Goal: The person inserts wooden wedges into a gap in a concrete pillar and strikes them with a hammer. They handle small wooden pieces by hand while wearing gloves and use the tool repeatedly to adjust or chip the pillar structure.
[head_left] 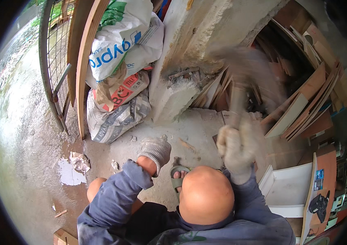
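Note:
My right hand [237,145], in a pale work glove, is closed round the wooden handle of a hammer [236,102]. The hammer is raised and smeared by motion; its head is only a blur in front of the stacked boards. To the left, my left hand [157,150], in a grey knit glove, hangs above the concrete floor in front of my knees; its fingers are turned away and hidden. Ahead stands a concrete pillar [167,96], its lower part chipped, with a rough broken hollow [185,77]. My sandalled foot [178,174] rests on the floor.
Filled sacks [118,116] are piled left of the pillar, beside a timber post [84,81] and a wire mesh gate [57,53]. Wooden boards [308,106] lean at the right. Nearer is a white open box [290,188]. Crumpled paper [79,161] lies on the wet floor.

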A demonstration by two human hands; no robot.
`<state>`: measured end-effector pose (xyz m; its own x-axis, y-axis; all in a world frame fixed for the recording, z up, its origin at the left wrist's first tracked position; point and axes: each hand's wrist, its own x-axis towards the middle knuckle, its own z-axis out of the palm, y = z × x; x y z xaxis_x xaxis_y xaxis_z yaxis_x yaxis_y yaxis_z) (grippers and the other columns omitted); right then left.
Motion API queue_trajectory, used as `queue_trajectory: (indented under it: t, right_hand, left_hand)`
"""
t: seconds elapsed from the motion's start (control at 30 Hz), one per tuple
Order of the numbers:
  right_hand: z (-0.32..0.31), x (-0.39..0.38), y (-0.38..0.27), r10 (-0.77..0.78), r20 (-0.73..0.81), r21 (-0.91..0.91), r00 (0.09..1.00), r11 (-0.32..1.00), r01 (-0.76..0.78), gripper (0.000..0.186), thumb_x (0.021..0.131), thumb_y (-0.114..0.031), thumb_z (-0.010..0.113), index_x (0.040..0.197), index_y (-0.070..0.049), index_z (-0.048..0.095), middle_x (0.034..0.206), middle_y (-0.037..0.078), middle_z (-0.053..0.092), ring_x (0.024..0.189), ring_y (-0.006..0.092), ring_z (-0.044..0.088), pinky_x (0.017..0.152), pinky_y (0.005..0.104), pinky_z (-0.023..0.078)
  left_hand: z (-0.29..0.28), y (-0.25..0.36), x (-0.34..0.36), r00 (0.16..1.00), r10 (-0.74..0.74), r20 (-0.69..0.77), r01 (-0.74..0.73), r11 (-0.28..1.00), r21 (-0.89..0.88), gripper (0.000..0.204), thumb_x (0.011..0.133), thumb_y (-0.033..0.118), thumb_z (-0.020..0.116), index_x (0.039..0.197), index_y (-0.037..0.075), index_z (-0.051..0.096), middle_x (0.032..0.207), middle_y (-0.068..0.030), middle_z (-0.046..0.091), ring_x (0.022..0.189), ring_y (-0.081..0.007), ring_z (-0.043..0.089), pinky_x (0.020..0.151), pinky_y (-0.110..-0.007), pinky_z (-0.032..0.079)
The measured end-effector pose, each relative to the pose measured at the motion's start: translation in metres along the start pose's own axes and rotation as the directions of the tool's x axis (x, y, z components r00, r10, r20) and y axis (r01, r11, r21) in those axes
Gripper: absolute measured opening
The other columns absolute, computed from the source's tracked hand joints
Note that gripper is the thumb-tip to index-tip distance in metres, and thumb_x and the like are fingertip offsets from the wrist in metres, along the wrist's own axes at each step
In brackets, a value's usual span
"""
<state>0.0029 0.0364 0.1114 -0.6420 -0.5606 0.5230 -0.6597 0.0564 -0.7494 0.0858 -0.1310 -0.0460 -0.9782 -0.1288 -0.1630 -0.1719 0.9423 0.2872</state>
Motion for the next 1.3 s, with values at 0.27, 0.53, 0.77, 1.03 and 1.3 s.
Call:
queue_trajectory:
  t: [0.27, 0.53, 0.77, 1.03, 1.3]
  right_hand:
    - [0.007, 0.006, 0.11, 0.037, 0.119, -0.277, 0.992, 0.961, -0.003, 0.052, 0.108, -0.029, 0.053, 0.146, 0.006, 0.044, 0.066, 0.002, 0.056, 0.052, 0.0086, 0.049, 0.044, 0.0263, 0.038]
    - [-0.022, -0.001, -0.02, -0.095, -0.087, 0.313, 0.992, 0.942, 0.118, 0.045, 0.105, -0.027, 0.056, 0.128, 0.012, 0.06, 0.074, 0.006, 0.065, 0.059, 0.0116, 0.058, 0.051, 0.0267, 0.047]
    - [-0.003, 0.014, 0.11, 0.074, 0.115, -0.502, 0.991, 0.865, -0.007, 0.028, 0.104, -0.027, 0.057, 0.104, -0.002, 0.071, 0.069, 0.006, 0.063, 0.055, 0.0213, 0.059, 0.05, 0.0319, 0.045]
    - [-0.024, -0.012, -0.005, 0.059, 0.037, 0.045, 0.998, 0.997, -0.06, 0.039, 0.106, -0.033, 0.053, 0.104, 0.003, 0.067, 0.065, 0.002, 0.056, 0.053, 0.0093, 0.053, 0.046, 0.0258, 0.04]
    - [0.005, 0.017, 0.096, -0.191, 0.094, -0.474, 0.977, 0.855, 0.213, 0.044, 0.105, -0.041, 0.055, 0.098, 0.001, 0.067, 0.061, 0.003, 0.056, 0.047, 0.0137, 0.051, 0.042, 0.0284, 0.038]
  left_hand:
    - [0.0, 0.003, 0.005, 0.999, 0.013, -0.029, -0.014, 0.999, -0.031, 0.024, 0.086, 0.021, 0.06, 0.09, 0.005, 0.077, 0.088, -0.0191, 0.074, 0.081, -0.0377, 0.073, 0.069, -0.049, 0.057]
    - [0.007, -0.001, 0.002, 0.998, 0.006, -0.067, -0.007, 1.0, -0.012, 0.027, 0.086, 0.027, 0.061, 0.086, 0.005, 0.076, 0.081, -0.0183, 0.074, 0.077, -0.0375, 0.073, 0.066, -0.052, 0.057]
    - [0.011, 0.006, 0.009, 0.997, -0.011, -0.072, 0.01, 1.0, -0.018, 0.028, 0.086, 0.03, 0.062, 0.087, 0.006, 0.076, 0.084, -0.0182, 0.074, 0.077, -0.0374, 0.073, 0.068, -0.052, 0.057]
    - [0.016, -0.004, 0.005, 0.994, 0.042, -0.096, -0.042, 0.999, 0.008, 0.027, 0.086, 0.028, 0.061, 0.087, 0.007, 0.077, 0.081, -0.0182, 0.073, 0.076, -0.0371, 0.072, 0.067, -0.051, 0.056]
    - [0.009, 0.004, 0.016, 0.993, 0.059, -0.105, -0.063, 0.997, -0.036, 0.025, 0.086, 0.025, 0.06, 0.091, 0.006, 0.076, 0.082, -0.0189, 0.073, 0.074, -0.0371, 0.072, 0.065, -0.051, 0.056]
